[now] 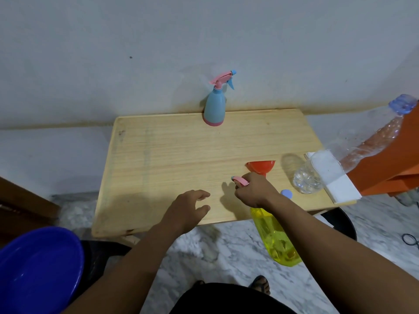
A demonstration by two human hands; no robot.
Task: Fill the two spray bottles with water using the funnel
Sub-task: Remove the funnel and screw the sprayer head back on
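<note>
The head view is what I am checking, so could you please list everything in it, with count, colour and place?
Blue spray bottle: one, light blue with pink base and trigger head, upright at the table's far edge.
Yellow spray bottle: one, clear yellow, held by its pink spray head at the near edge.
Funnel: one, orange-red, on the table beyond the right hand.
Water bottle: one, clear plastic, at the right.
Cap: one, light blue, beside the water bottle.
Cloth: one, white, at the table's right edge.
Table: one, pale wood.
Basin: one, dark blue, lower left.
Hands: left hand open over the table; right hand gripping the yellow bottle's spray head.
</note>
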